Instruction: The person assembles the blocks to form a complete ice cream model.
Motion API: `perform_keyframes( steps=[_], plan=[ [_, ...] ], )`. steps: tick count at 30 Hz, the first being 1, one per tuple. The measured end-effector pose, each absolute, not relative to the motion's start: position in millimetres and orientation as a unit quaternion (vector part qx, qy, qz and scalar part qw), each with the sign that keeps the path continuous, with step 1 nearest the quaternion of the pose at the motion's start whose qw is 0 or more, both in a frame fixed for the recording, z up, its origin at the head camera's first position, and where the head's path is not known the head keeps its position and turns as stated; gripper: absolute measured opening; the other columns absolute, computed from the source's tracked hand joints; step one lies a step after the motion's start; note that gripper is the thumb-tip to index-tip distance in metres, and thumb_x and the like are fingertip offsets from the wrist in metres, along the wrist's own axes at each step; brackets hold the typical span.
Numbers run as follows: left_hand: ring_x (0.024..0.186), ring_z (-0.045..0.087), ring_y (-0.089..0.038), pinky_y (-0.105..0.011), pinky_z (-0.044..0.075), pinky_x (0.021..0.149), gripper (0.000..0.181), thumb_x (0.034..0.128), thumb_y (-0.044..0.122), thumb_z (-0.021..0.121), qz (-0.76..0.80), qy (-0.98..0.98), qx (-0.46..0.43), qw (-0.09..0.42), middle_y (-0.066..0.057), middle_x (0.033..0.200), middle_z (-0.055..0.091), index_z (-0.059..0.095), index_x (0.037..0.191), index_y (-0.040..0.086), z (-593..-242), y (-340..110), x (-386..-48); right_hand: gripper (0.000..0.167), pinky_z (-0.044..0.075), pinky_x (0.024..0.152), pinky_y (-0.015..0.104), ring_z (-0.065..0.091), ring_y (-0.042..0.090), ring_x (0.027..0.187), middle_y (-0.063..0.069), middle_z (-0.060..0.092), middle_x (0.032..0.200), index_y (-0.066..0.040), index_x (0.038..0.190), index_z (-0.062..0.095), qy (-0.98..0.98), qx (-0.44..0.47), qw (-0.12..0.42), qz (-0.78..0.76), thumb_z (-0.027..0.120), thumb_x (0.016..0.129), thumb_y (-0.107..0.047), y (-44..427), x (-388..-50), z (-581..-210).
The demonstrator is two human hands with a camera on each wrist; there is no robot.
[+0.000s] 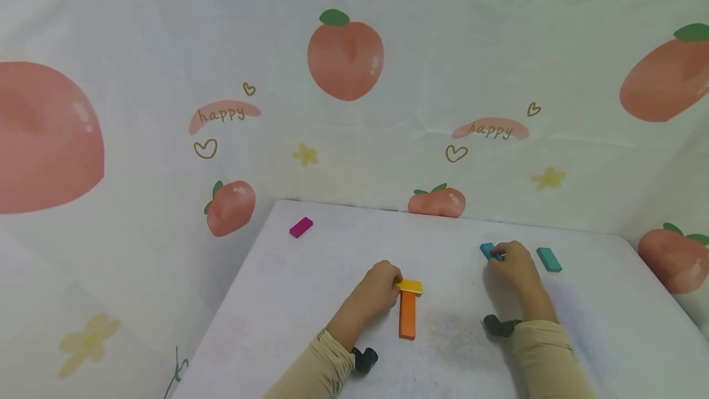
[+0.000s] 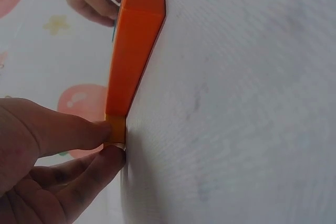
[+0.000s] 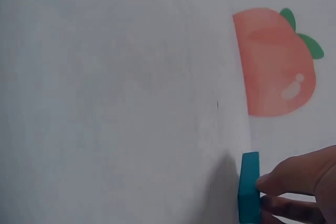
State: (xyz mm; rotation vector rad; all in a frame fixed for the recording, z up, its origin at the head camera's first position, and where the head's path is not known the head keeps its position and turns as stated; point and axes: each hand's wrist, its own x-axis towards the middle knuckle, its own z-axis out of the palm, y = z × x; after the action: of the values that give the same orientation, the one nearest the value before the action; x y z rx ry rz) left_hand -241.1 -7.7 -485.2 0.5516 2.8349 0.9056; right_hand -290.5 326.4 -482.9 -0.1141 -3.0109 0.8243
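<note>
An orange block [image 1: 407,316] lies lengthwise on the white table, and a yellow block [image 1: 410,287] lies crosswise against its far end. The left hand [image 1: 375,288] pinches the yellow block's left end; in the left wrist view, thumb and fingertips [image 2: 114,153] meet at the yellow block [image 2: 116,128], beside the orange block [image 2: 137,40]. Farther right, the right hand [image 1: 517,266] holds a blue block [image 1: 487,250] at the table's far side. Seen from the right wrist, the thumb and fingers [image 3: 266,182] are on the blue block's [image 3: 249,187] side.
A teal block [image 1: 549,259] lies right of the right hand. A magenta block [image 1: 301,227] is near the table's far left corner. Behind the table [image 1: 354,214] hangs a white cloth [image 1: 382,140] printed with peaches. Dark devices [image 1: 365,360] are worn at both wrists.
</note>
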Motion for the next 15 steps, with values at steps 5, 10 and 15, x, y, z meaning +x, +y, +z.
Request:
perform_keyframes(
  steps=[5,10,15],
  plan=[
    [0.1,0.066,-0.019,-0.035,0.061,0.096,0.018,0.0967,0.002,0.074,0.306,0.933,0.182,0.058,-0.008,0.106,0.068,0.076,0.114,0.0,-487,-8,-241,0.037,0.049,0.105,0.068,0.06,0.053,0.116,0.039,0.061,0.125,0.014,0.121,0.07,-0.964,-0.022,0.01,0.266,0.062,0.091,-0.005,313,-294,-484],
    [0.101,0.066,-0.018,-0.034,0.061,0.096,0.019,0.0966,0.002,0.074,0.305,0.933,0.184,0.057,-0.007,0.107,0.068,0.076,0.115,0.001,-486,-8,-241,0.034,0.052,0.102,0.065,0.062,0.047,0.108,0.036,0.063,0.12,0.012,0.118,0.072,-0.964,-0.007,0.013,0.265,0.063,0.09,-0.005,301,-297,-486],
    [0.101,0.066,-0.018,-0.034,0.061,0.096,0.019,0.0965,0.002,0.074,0.302,0.933,0.185,0.057,-0.007,0.107,0.068,0.076,0.115,0.001,-485,-9,-240,0.031,0.053,0.101,0.063,0.063,0.044,0.105,0.033,0.065,0.118,0.011,0.116,0.073,-0.963,0.009,0.016,0.27,0.065,0.09,-0.004,286,-299,-490]
  ],
)
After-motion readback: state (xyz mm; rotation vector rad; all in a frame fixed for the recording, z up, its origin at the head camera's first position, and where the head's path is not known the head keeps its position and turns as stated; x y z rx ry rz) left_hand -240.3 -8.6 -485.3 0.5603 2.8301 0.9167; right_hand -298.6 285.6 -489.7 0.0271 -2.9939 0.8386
